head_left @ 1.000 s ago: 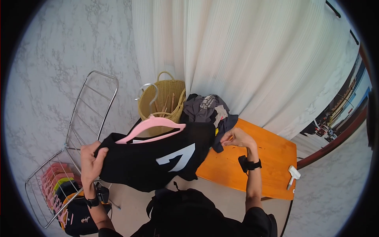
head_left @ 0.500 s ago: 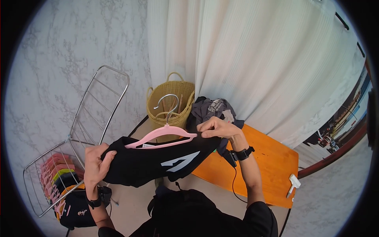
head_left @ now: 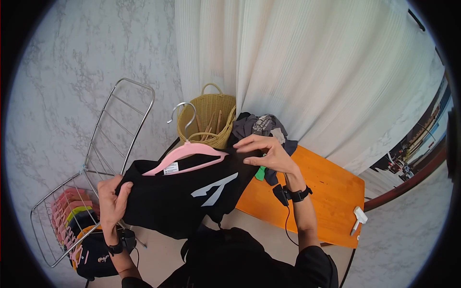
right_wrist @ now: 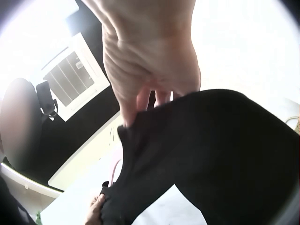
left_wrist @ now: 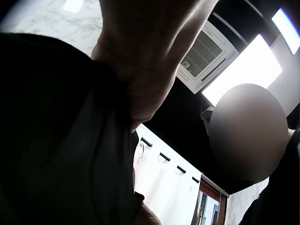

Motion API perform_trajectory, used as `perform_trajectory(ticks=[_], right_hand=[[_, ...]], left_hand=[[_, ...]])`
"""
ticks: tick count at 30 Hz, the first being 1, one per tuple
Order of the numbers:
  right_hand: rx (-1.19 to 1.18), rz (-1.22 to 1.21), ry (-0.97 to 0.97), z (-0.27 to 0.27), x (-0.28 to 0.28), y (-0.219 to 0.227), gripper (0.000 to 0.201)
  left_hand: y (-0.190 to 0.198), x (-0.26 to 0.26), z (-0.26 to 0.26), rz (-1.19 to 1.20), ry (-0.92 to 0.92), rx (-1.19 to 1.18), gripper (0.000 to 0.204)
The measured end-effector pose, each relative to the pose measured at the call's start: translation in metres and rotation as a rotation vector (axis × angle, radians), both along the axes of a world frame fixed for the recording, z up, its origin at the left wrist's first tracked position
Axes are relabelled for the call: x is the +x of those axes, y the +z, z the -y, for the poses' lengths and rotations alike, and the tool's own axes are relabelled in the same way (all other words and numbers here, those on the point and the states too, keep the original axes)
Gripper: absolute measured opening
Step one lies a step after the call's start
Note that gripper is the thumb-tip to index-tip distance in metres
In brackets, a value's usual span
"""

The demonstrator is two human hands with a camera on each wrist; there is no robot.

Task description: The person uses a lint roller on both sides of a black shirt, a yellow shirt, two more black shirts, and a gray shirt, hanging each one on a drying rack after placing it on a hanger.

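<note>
A black garment [head_left: 163, 206] with a white print hangs on a pink hanger [head_left: 197, 150] in front of the person, its white neck label showing. The hanger's metal hook [head_left: 185, 108] points up, tilted to the left. My left hand [head_left: 113, 199] grips the garment's left shoulder, thumb in front. At the right shoulder, my right hand [head_left: 269, 152] pinches the cloth near the hanger's end. The right wrist view shows its thumb in front of the black cloth [right_wrist: 187, 140] and the fingers partly hidden behind.
A wicker basket [head_left: 211, 108] with wooden hangers stands behind the garment. Dark clothes [head_left: 259, 126] lie heaped on an orange table [head_left: 321, 192], with a white handled tool [head_left: 359, 217] near its right end. At left, a metal rack [head_left: 127, 127] holds clothes on pink hangers [head_left: 72, 211].
My right hand has come from beside the garment onto its right shoulder, then its fingers have spread more. The hook has tipped left since half a second ago. My left hand has kept its grip.
</note>
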State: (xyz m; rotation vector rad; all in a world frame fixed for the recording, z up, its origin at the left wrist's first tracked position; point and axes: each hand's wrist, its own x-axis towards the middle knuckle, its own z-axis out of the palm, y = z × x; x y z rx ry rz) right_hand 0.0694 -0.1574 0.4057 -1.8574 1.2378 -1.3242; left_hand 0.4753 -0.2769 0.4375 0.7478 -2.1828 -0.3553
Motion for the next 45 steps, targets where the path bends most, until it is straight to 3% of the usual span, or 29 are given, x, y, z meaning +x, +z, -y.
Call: perform_trajectory(ticks=[1,4,8,11,13,16,17,20,21,23,24,26,27,30,31,33,35,39,41,45], right_hand=[[0.121,0.155,-0.023,-0.004,0.003,0.004,0.033],[0.112,0.070,-0.199,-0.006,0.008,0.008,0.031],[0.310,0.123,-0.108,0.002,-0.018,-0.021,0.026],[0.164,0.135,-0.144,0.000,-0.021,-0.034,0.022],[0.094,0.049,-0.301,-0.002,-0.019,-0.035,0.019],[-0.048,0.016,-0.416,-0.008,-0.007,-0.020,0.013],[-0.054,-0.017,-0.425,-0.009,-0.012,-0.019,0.013],[-0.088,-0.043,-0.444,-0.011,-0.013,-0.015,0.014],[-0.108,-0.092,-0.479,-0.013,-0.017,-0.016,0.015],[-0.196,-0.178,-0.561,-0.015,-0.020,-0.019,0.019],[-0.195,-0.180,-0.550,-0.016,-0.022,-0.021,0.019],[-0.422,-0.334,-0.703,-0.020,-0.029,-0.025,0.024],[-0.407,-0.332,-0.748,-0.025,-0.038,-0.030,0.026],[-0.399,-0.334,-0.781,-0.032,-0.045,-0.034,0.031],[-0.409,-0.338,-0.780,-0.033,-0.044,-0.036,0.031],[-0.413,-0.338,-0.776,-0.032,-0.042,-0.040,0.031],[-0.383,-0.336,-0.764,-0.029,-0.043,-0.044,0.031],[-0.368,-0.336,-0.749,-0.023,-0.046,-0.049,0.029],[-0.346,-0.300,-0.725,-0.023,-0.047,-0.051,0.029],[-0.338,-0.251,-0.722,-0.025,-0.045,-0.054,0.025]], left_hand=[[0.000,0.001,0.001,-0.009,-0.006,0.013,0.033],[0.002,-0.001,0.000,-0.024,0.002,-0.042,0.034],[0.005,0.007,0.001,0.036,0.085,0.088,0.036],[0.006,0.007,0.011,0.005,0.083,0.066,0.039],[0.002,0.013,0.024,-0.047,-0.040,0.047,0.031],[-0.003,0.013,0.028,-0.075,0.007,0.025,0.026],[-0.007,0.012,0.028,-0.019,0.051,-0.026,0.021],[-0.026,0.018,0.036,0.092,0.117,-0.373,0.034],[-0.026,0.021,0.035,0.090,0.132,-0.371,0.034],[-0.020,0.022,0.033,0.237,0.102,-0.579,0.041],[-0.017,0.025,0.033,0.237,0.113,-0.576,0.041],[-0.010,0.036,0.034,0.286,0.107,-0.738,0.043],[-0.006,0.045,0.036,0.271,0.170,-0.756,0.043],[-0.012,0.077,0.045,0.189,0.352,-0.623,0.042],[-0.027,0.086,0.046,0.185,0.387,-0.383,0.037],[-0.038,0.051,0.025,-0.026,0.233,-0.061,0.034],[-0.061,0.005,0.017,-0.208,0.097,-0.182,0.032],[-0.107,-0.016,0.016,-0.329,0.088,-0.078,0.032],[-0.116,0.004,0.023,-0.302,0.109,0.390,0.034],[-0.117,0.018,0.022,-0.304,0.335,0.194,0.040]])
